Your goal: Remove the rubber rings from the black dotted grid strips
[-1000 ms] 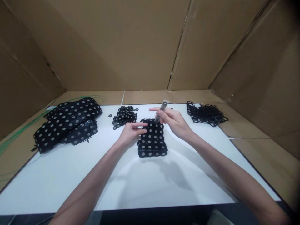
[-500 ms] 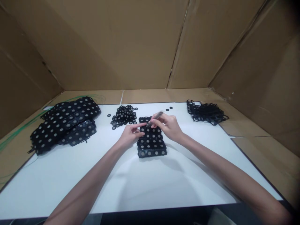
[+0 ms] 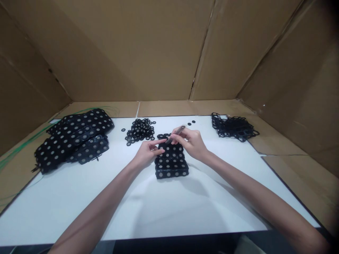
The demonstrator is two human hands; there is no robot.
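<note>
A small stack of black sheets with pale round dots (image 3: 171, 163) lies in the middle of the white table (image 3: 164, 208). My left hand (image 3: 147, 152) rests on the stack's left edge, its forefinger stretched across the top sheet. My right hand (image 3: 191, 141) is closed around a thin grey tool (image 3: 176, 134) held like a pen. The tool's tip points down-left onto the far end of the stack, close to my left forefinger.
A large pile of the same dotted black sheets (image 3: 74, 137) lies at the left. A heap of small black rings (image 3: 139, 129) sits behind the stack. A tangle of empty black webbing (image 3: 233, 127) lies at the back right. Cardboard walls (image 3: 159, 49) enclose the table.
My right hand has lowered the tool from an upright hold above the stack to a slant, tip on the far end. My left hand stays on the stack.
</note>
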